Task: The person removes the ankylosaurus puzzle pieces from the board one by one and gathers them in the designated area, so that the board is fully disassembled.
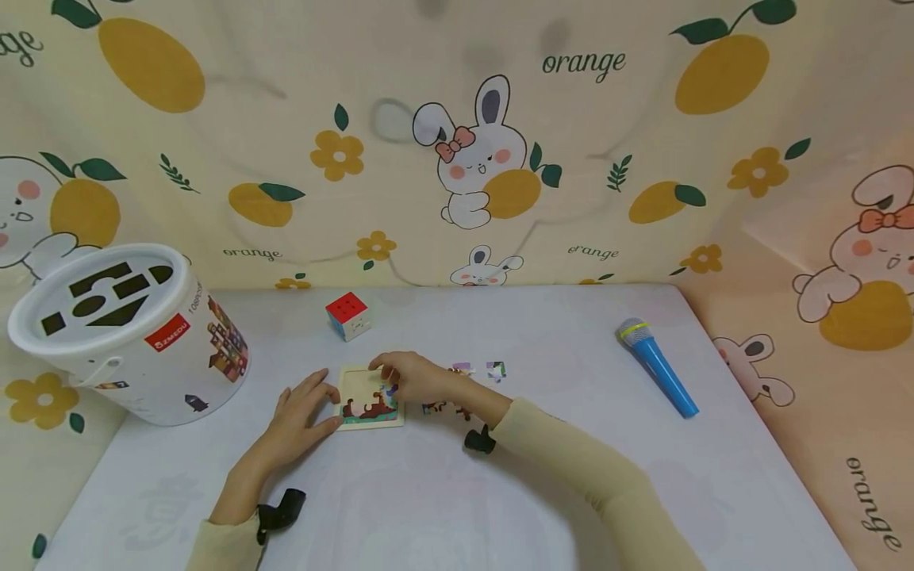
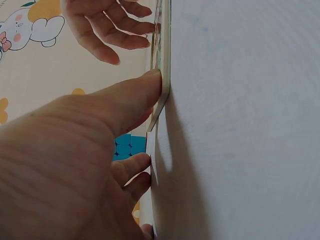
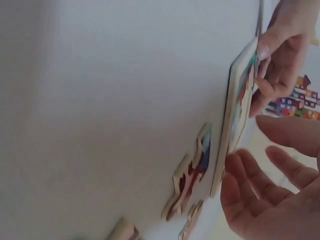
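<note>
Touching a puzzle board [image 1: 360,383], left hand [image 1: 298,416] spread, right hand [image 1: 416,378] loose above it, bucket [image 1: 153,381] labelled "ZMEDU", backdrop [image 1: 286,47] lettered "orange".

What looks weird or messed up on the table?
Nothing really stands out: I see no spill or damage. Some puzzle pieces lie loose on the table beside the puzzle tray, whose picture is only partly filled, but that's ordinary for an unfinished puzzle.

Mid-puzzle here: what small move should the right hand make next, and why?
Probably move the right hand over to the loose pieces right of the puzzle board and pick one up: the board's upper part looks bare, the left hand touches its left side, and no piece shows in the right hand.
</note>
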Demonstrator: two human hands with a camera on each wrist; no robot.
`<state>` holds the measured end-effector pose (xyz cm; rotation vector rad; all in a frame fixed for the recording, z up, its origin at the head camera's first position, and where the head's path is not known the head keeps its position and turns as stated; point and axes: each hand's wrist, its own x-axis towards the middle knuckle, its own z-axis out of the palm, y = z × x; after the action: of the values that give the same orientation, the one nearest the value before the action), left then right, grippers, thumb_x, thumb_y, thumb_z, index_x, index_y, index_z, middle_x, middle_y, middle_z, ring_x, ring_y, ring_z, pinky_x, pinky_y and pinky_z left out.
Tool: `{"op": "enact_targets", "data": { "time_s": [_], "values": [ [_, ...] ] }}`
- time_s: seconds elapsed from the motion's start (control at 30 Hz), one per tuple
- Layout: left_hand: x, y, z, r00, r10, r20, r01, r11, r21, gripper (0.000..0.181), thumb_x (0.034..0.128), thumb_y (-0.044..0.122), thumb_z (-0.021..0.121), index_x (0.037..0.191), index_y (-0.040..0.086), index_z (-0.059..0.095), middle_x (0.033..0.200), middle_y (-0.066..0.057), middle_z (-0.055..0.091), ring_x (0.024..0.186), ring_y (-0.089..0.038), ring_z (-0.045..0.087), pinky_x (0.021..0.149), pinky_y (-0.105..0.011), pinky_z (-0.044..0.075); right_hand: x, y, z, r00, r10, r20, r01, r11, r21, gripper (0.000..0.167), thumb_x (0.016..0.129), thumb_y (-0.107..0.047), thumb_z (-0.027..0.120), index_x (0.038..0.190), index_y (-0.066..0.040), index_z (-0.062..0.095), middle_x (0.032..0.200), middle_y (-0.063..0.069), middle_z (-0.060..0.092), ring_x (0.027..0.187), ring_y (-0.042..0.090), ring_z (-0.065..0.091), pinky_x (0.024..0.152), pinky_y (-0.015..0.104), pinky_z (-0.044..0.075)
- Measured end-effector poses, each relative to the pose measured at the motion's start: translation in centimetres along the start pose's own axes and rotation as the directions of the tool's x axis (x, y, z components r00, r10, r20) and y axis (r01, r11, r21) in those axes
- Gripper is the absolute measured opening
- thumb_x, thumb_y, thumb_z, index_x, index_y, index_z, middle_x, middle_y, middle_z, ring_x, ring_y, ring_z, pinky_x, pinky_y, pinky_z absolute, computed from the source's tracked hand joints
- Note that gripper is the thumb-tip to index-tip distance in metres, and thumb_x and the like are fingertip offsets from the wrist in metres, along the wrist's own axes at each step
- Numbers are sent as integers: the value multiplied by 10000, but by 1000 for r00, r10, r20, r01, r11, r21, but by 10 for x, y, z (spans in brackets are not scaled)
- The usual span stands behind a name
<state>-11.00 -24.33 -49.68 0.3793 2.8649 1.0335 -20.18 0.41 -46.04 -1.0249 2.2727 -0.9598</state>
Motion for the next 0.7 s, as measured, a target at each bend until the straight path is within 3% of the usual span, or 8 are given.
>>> {"op": "enact_targets", "data": {
  "time_s": [0.27,0.5,0.7],
  "values": [
    [1,-2,0,1000,-3,9,3,1000,0,243,918,234,720,1078,147,559,1558,-272,293,1447,-498,195,1051,-794,2,1,-4,10,1000,19,-9,-20,984,-176,548,848,-8,758,1356,-73,564,1154,87,582,1018,154,557,816,188,474],
    [0,0,0,1000,8,0,-8,1000,2,240,912,210,725,1069,136,559,1547,-281,307,1444,-498,207,1048,-797,12,3,-7,13,1000,22,-15,-25,965,-261,549,829,17,762,1336,-106,589,1094,54,553,921,116,488,763,198,449],
    [0,0,1,1000,19,-10,-19,1000,4,241,905,199,731,1063,128,563,1537,-294,319,1436,-505,219,1041,-804,19,2,-10,15,999,42,-17,-45,950,-308,523,853,-6,754,1337,-124,596,1099,47,548,945,129,475,777,209,438]
  ]
}}
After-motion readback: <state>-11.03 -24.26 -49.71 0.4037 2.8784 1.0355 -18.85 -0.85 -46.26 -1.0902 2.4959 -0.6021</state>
